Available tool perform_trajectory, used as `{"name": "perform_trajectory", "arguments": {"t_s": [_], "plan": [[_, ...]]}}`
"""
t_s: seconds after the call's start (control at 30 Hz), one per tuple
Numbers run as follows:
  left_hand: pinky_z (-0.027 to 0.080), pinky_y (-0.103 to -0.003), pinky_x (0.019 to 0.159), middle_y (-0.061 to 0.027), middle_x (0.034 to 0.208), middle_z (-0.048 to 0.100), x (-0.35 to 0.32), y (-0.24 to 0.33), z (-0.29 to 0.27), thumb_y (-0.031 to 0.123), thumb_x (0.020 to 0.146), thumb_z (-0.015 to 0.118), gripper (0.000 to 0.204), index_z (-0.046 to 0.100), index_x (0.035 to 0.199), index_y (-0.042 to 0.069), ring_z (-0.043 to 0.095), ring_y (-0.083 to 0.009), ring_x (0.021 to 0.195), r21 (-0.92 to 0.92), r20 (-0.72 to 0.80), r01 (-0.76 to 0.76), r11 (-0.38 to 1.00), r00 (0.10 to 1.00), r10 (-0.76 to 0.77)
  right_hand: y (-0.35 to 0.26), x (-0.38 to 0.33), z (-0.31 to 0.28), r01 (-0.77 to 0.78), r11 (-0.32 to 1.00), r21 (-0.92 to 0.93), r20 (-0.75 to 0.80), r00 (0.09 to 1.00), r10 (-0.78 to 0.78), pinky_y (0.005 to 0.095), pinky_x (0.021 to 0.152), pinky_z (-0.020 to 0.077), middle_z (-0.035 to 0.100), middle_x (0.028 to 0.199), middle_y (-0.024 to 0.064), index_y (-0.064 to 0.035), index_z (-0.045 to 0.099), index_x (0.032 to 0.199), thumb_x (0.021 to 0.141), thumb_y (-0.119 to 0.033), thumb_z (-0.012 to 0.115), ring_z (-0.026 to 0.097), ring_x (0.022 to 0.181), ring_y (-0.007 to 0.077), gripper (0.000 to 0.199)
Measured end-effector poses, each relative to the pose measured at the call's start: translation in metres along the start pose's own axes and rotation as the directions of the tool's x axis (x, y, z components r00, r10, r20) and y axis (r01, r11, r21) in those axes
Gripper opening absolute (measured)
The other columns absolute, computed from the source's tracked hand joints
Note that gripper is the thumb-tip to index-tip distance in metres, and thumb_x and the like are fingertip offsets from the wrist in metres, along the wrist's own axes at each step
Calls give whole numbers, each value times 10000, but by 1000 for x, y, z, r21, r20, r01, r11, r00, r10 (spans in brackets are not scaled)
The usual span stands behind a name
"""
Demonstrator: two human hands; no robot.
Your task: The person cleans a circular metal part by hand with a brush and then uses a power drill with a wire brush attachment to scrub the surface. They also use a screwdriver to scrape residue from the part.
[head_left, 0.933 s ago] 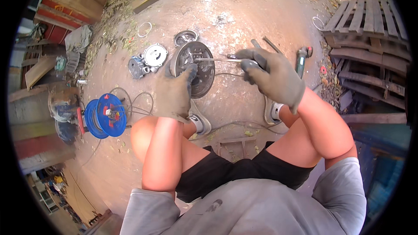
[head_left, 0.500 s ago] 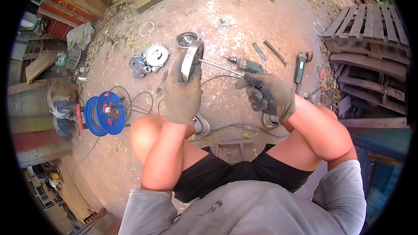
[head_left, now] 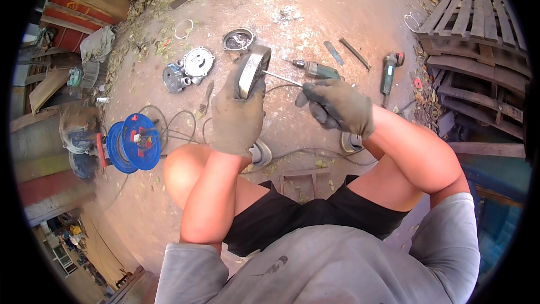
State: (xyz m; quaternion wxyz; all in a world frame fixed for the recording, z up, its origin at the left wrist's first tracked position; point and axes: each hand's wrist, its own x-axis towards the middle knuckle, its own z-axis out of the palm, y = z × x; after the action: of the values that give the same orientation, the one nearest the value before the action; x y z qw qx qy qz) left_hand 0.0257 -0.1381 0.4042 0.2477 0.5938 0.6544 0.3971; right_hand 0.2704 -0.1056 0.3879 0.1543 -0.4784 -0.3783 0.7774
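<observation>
Both of my hands wear dirty work gloves. My left hand (head_left: 239, 110) is closed round a shallow round metal housing (head_left: 251, 73), held up on edge with its hollow side facing right. My right hand (head_left: 340, 104) grips a thin metal rod (head_left: 284, 78) whose far end reaches into the hollow of the housing. The rod looks like a screwdriver shaft, but my glove hides its handle. Beyond the left hand, another round metal cover (head_left: 238, 40) lies on the floor. A cast metal part with a round perforated face (head_left: 198, 62) rests left of it.
A green drill (head_left: 316, 70) lies just beyond my right hand, with a flat metal strip (head_left: 333, 53), a bar (head_left: 355, 54) and an angle grinder (head_left: 389, 76) farther right. A blue cable reel (head_left: 140, 142) stands left, its cable looping across the floor. Wooden pallets (head_left: 478, 50) are stacked at right.
My right hand has moved left, closer to the housing, with the rod. The housing has shifted slightly right and tilted a little more. The whole view has also shifted a bit.
</observation>
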Motion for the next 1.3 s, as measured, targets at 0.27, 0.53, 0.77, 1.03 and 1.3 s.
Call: {"name": "perform_trajectory", "arguments": {"t_s": [0.27,0.53,0.77,1.03,1.3], "plan": [[593,-375,934,-192,1142,817,11,0,17,177,955,805,455,725,1341,-51,786,-260,1048,-231,131,247,941,966,-221,-20,12,12,123,177,-976,9,843,-537,555,941,571,782,1052,216,-81,686,1266,1050,-214,617,747,1052,436,263],[589,-398,933,-207,1124,809,46,-33,17,269,929,841,513,737,1297,-73,780,-303,1018,-111,94,147,983,986,-137,-46,5,2,46,92,-995,-9,852,-524,531,998,580,800,1141,212,-77,729,1269,1109,-265,539,768,1105,399,311],[592,-325,898,-141,1127,807,30,-20,28,187,937,828,436,743,1287,-59,760,-203,972,-238,201,170,956,972,-123,-48,15,20,89,544,-835,-124,931,-344,472,878,595,793,906,173,1,735,1094,1081,-259,586,767,913,352,300],[581,-425,978,-228,1146,811,51,-44,41,299,942,817,461,773,1259,-34,776,-382,1051,84,66,-89,993,994,83,-50,-21,-1,20,180,-983,-92,799,-594,514,1028,562,798,1149,224,-52,787,1207,1061,-317,584,742,1107,434,365],[599,-386,839,-185,1133,819,64,-65,14,279,950,833,377,799,1196,-4,794,-263,954,-66,-135,225,972,963,-232,-56,-64,-42,118,592,-797,-336,728,-598,302,685,564,767,799,70,-34,794,1140,1055,-272,629,705,685,113,302]]}}
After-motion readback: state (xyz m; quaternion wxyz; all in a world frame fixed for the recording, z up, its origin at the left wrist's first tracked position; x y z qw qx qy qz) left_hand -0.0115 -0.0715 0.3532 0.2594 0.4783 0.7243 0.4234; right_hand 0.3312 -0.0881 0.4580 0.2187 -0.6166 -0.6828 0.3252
